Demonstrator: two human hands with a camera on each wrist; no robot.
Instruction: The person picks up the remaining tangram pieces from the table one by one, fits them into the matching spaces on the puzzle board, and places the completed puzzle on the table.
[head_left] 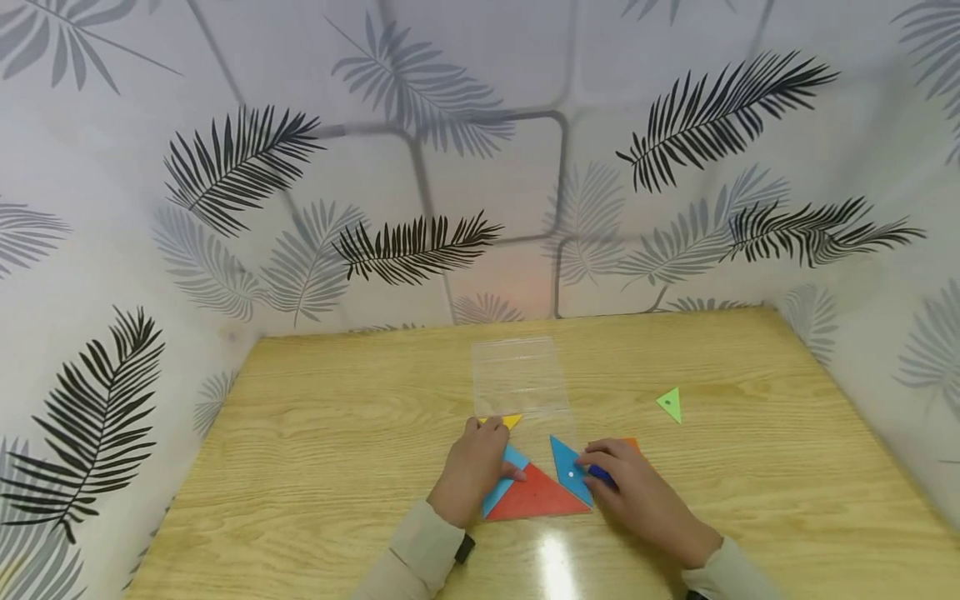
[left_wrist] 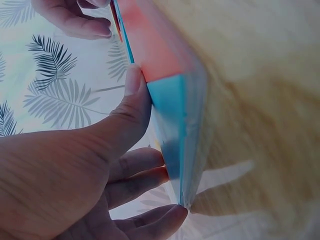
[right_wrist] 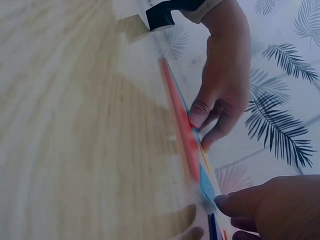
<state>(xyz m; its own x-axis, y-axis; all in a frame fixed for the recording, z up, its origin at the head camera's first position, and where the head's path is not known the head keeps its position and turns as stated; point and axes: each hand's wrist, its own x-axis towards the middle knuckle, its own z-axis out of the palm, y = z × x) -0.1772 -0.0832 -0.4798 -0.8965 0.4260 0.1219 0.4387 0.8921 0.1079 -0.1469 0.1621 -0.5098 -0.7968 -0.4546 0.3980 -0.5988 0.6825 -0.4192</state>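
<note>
Flat coloured tangram pieces lie on the table. My left hand rests at the left of them, its thumb on the red triangle near its seam with the light blue piece. Its other fingers reach along that piece's far side, by a yellow piece. My right hand touches the right edge of a blue parallelogram with its fingertips. A dark blue piece shows between its thumb and fingers, mostly hidden. An orange piece peeks out behind that hand.
A clear plastic sheet or tray lies behind the pieces. One small green triangle with a hole sits apart to the right on the wooden table. Leaf-patterned cloth hangs behind and beside the table.
</note>
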